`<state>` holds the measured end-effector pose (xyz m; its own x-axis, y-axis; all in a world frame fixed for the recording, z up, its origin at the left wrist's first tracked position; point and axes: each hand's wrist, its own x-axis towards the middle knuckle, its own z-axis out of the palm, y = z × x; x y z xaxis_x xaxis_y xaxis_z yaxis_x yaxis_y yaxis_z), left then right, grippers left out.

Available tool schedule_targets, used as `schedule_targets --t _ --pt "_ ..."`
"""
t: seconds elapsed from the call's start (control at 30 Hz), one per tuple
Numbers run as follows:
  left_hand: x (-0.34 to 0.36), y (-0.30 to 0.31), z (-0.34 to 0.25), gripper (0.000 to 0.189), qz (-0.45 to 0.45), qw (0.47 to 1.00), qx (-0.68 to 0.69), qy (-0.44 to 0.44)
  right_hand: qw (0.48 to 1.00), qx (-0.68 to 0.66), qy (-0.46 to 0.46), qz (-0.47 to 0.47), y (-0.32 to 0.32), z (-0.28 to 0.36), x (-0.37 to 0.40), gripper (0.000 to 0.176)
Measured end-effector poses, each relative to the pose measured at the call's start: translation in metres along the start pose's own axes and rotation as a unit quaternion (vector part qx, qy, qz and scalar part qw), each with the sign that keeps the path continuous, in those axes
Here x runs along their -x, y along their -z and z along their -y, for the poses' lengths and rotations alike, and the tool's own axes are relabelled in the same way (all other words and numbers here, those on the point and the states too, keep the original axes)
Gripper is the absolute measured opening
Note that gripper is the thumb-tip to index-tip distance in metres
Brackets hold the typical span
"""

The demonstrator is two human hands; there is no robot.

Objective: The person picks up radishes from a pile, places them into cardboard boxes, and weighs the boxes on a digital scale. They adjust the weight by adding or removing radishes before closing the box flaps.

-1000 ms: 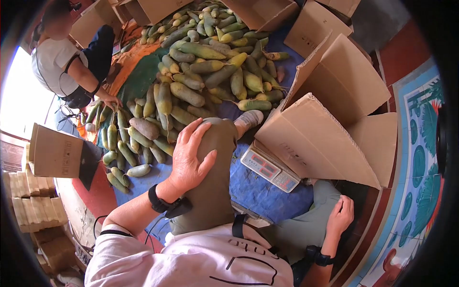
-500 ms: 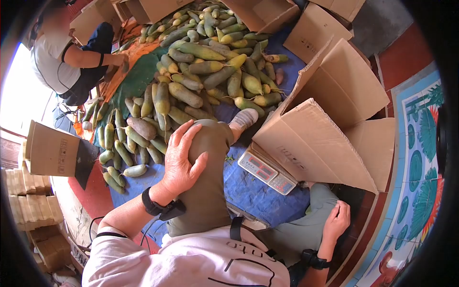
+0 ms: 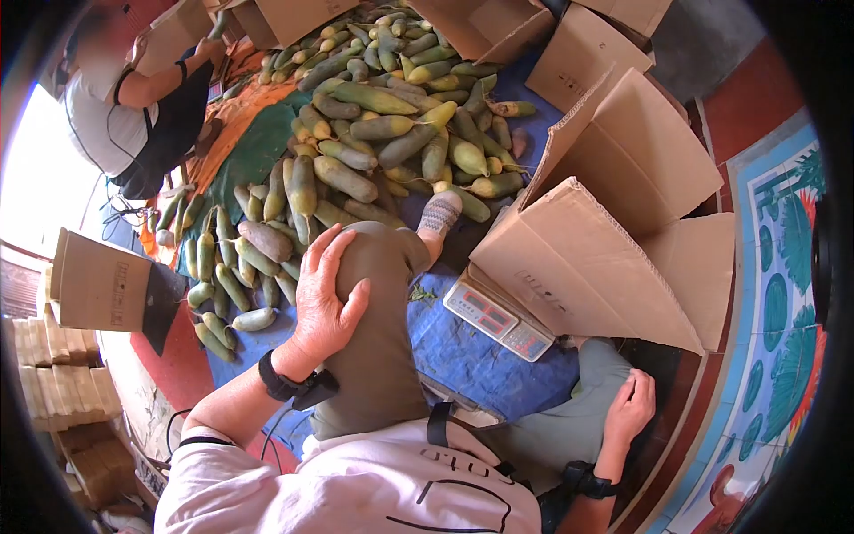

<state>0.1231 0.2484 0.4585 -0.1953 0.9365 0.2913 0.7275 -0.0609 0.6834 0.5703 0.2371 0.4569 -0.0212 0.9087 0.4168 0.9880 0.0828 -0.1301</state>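
Observation:
My left hand lies on my raised left knee, fingers stretched and thumb apart, holding nothing. On the lower part of my other leg rests my right hand, its fingers loosely bent and nothing visible in them. Beyond the left knee spreads a heap of green radishes, some with root tails. A digital scale stands on the blue sheet between my legs. An open cardboard box sits tilted on the scale, its flaps up.
At the upper left a co-worker sits with a radish in a raised hand beside cardboard boxes. Another box stands at the left above stacked pale packages. A patterned tile wall runs along the right.
The co-worker's arm has risen from near the radish heap to the boxes, with a radish in the hand. My left knee, hand and foot have shifted slightly left. My right hand stays put.

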Motion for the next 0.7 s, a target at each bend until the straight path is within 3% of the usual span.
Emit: schedule_targets --t 0.7 --pt "-0.003 -0.012 -0.018 0.056 -0.002 0.998 -0.004 -0.065 1.0 -0.015 -0.01 -0.013 0.003 0.003 -0.003 0.011"
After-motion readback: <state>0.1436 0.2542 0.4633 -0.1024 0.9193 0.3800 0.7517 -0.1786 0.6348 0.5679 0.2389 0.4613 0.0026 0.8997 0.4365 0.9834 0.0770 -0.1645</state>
